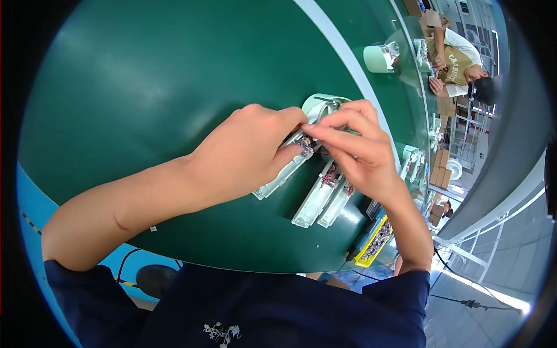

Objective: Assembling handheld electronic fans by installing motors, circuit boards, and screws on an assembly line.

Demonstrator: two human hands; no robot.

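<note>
Close together over the green table (145,69), both hands work at one long pale casing (272,182). It lies at a slant in front of the person, its near end reaching out below the left hand (246,145). That hand comes in from the left and grips the casing near its upper end, thumb on one side and bent fingers on the other, beside a small cluster of wired parts (306,145). The right hand (365,151) reaches in from the other side, thumb and forefinger drawn close to each other just above the cluster; whether they pinch anything is too small to tell. Just beyond the fingers, partly covered by them, sits a light green round shell (319,103).

Below the right hand, two more pale strips (313,200) lie side by side on the table, with thin red wires (331,174) at their upper ends. Farther right, by the table's near edge, stands a yellow bin (363,261) filled with small parts (380,239). Well away, past the pale stripe (333,35) across the table, another green round housing (376,59) lies near a co-worker (458,64), whose hands are at a similar piece.
</note>
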